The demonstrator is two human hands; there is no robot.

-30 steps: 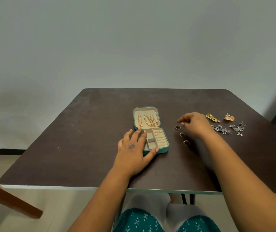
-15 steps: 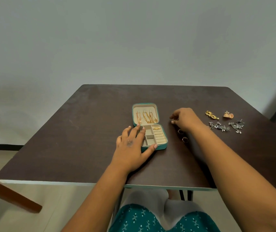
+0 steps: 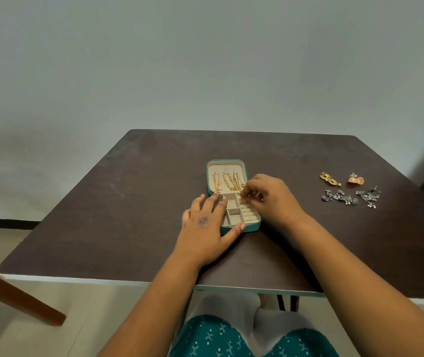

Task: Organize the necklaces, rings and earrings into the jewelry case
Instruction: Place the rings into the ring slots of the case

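A small teal jewelry case [image 3: 254, 227] lies open in the middle of the dark table [image 3: 128, 202]. Gold necklaces [image 3: 229, 182] hang in its lid. My left hand [image 3: 205, 228] rests on the case's left side, fingers straight, thumb against the front edge. My right hand [image 3: 270, 197] hovers over the ring rolls at the case's right, fingertips pinched on a small ring that is barely visible. A gold earring [image 3: 329, 178], an orange earring [image 3: 356, 179] and two silver earrings [image 3: 338, 197] lie on the table to the right.
A grey wall stands behind the table. A brown wooden bar [image 3: 17, 297] slants below the table's front left corner. My right forearm covers the table surface just right of the case.
My right hand moved left from the loose rings on the table to the case's ring rolls, carrying a ring. The left hand stayed on the case.
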